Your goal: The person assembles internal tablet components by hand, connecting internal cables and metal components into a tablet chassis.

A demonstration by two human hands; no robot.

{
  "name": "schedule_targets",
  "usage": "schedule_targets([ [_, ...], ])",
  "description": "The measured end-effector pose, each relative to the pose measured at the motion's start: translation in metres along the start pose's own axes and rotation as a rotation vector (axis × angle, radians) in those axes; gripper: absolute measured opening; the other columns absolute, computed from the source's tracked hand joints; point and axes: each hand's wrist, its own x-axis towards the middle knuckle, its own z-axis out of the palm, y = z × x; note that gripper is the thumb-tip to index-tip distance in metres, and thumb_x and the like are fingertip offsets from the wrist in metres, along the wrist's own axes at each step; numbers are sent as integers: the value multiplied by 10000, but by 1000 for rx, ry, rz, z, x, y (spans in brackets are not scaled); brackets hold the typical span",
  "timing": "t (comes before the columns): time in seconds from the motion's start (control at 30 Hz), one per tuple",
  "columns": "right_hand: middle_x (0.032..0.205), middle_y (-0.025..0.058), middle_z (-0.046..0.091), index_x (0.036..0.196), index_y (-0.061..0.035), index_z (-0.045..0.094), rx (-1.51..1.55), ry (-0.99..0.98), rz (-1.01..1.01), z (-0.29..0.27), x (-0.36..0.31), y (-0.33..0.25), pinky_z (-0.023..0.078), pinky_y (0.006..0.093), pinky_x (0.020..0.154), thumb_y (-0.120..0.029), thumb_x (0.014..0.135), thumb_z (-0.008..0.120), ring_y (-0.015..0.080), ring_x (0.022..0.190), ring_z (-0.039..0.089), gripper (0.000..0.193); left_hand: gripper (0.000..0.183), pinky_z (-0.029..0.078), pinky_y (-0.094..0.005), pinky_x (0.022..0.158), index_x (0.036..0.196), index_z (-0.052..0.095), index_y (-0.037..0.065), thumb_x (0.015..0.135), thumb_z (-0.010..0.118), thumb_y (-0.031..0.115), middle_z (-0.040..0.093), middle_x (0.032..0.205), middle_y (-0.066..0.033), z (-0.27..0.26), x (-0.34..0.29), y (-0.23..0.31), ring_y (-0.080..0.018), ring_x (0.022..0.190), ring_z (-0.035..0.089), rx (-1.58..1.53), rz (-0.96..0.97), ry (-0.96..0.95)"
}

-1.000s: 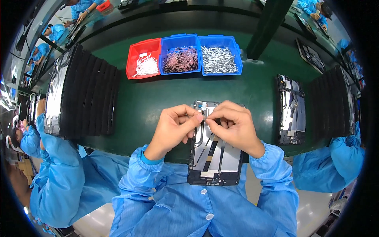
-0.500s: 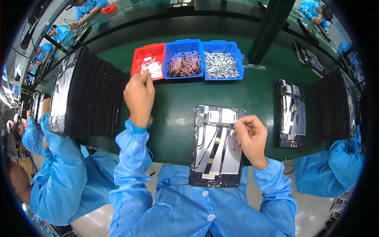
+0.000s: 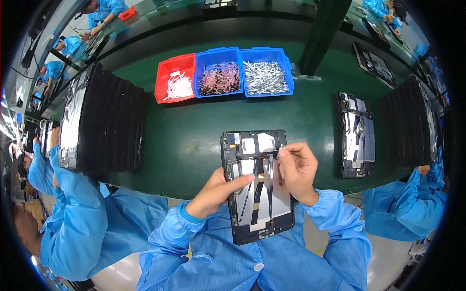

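Observation:
An opened tablet [image 3: 280,200], its inner boards, cables and silvery panel showing, overhangs the near edge of the green table in front of me. My left hand [image 3: 216,194] grips its left side, thumb across the inner face and fingers mostly hidden behind or beneath it. At the tablet's upper right edge, my right hand [image 3: 299,172] is closed in a pinch. A tiny pale bit shows at those fingertips, too small to name.
Beyond the tablet stand a red bin [image 3: 162,81] of white pieces and two blue bins [image 3: 218,95] of small parts. Stacked tablets rise at left [image 3: 114,121] and right [image 3: 403,123]; another opened tablet [image 3: 357,140] lies nearer. A green post [image 3: 321,41] stands behind. Co-workers sit both sides.
My left hand has come back from the red bin to grip the tablet's left side. The tablet has shifted slightly left and nearer; my right hand stays pinched at its upper right edge.

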Motion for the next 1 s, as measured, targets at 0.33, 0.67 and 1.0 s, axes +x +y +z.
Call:
schedule_targets([
  [0.33,887,91,695,977,45,610,59,-391,-58,48,39,-113,532,213,706,21,928,656,90,830,671,72,194,497,-263,605,995,666,-8,826,751,33,677,840,-29,12,-19,32,-92,704,612,265,925,511],
  [0.67,1014,71,538,930,22,584,109,-640,-68,71,46,-106,540,293,813,29,939,610,131,956,617,29,446,568,-310,560,1132,658,-142,726,752,18,730,994,-226,-9,17,23,-252,686,736,1122,1429,515],
  [1.0,983,81,587,943,32,569,202,-579,46,74,39,-110,513,275,824,9,952,599,110,943,610,39,517,555,-285,531,1179,637,-150,726,781,52,726,1009,-245,-3,20,23,-223,624,723,1216,1490,605],
])
